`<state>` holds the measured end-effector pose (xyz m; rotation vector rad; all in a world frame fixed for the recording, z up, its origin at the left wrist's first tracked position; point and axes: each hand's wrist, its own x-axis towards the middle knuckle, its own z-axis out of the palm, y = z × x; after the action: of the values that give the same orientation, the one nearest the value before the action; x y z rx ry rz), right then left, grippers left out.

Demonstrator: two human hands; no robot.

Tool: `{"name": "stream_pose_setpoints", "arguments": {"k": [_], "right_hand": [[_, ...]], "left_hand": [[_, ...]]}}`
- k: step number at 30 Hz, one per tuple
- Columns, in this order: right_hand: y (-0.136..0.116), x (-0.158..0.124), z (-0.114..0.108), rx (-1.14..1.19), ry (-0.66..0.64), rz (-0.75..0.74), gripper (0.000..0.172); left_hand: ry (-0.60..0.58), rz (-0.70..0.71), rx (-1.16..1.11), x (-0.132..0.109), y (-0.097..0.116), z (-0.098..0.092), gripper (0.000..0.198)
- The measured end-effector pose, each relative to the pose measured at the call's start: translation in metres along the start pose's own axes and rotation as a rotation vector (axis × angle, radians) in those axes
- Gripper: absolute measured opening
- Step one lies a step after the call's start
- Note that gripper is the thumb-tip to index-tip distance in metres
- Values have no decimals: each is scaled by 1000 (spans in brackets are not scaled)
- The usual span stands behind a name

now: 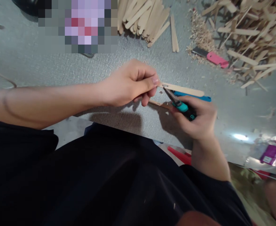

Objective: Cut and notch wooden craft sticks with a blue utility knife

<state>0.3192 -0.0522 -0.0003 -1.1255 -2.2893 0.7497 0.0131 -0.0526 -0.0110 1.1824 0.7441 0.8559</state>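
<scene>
My left hand (pixel 134 83) pinches one end of a flat wooden craft stick (pixel 186 89) between thumb and fingers, and the stick points to the right above the table. A small notch or mark shows on it near my fingertips. My right hand (pixel 201 117) is wrapped round needle-nose pliers (pixel 181 106) with black and teal handles. Their jaws reach up to the stick just right of my left fingertips; whether they touch it I cannot tell. Behind the stick lies a long blue object (pixel 206 98), partly hidden. Another thin stick (pixel 154 102) shows below my left fingers.
Craft sticks (pixel 142 18) lie bunched at the top, with two loose sticks (pixel 174 34) beside them. A large tangled pile of sticks (pixel 257 34) fills the upper right. Near it are shavings (pixel 200 29) and a pink-handled cutter (pixel 216 59). A purple box (pixel 271 154) sits at the right edge.
</scene>
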Motion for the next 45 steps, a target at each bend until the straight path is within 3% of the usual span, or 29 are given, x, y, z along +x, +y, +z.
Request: {"name": "stream_pose_setpoints", "arguments": {"k": [3,6,10,15,20,24,35,45], "right_hand": [[4,-2,3,-124,86,-79,12],[8,-5,8,-227,179,-179,20],[11,-13,10,-307,188,-214,31],[15,-14,8,-376,180,-141,34],[6,-3,6,-144,118,-131,19],[-6,0,0,10,-11,13,18],[-3,-3,-12,175,-159,98,12],[-9,-3,-14,200,-216,94,12]], "left_hand": [[98,28,162,-3,7,4,56],[165,145,337,-7,7,6,54],[236,244,527,-11,1,8,47],[321,393,233,-10,-11,11,53],[238,298,149,-4,-10,11,62],[161,282,151,-3,-7,8,60],[49,274,152,-4,-3,7,58],[-37,194,77,-3,0,3,40]]}}
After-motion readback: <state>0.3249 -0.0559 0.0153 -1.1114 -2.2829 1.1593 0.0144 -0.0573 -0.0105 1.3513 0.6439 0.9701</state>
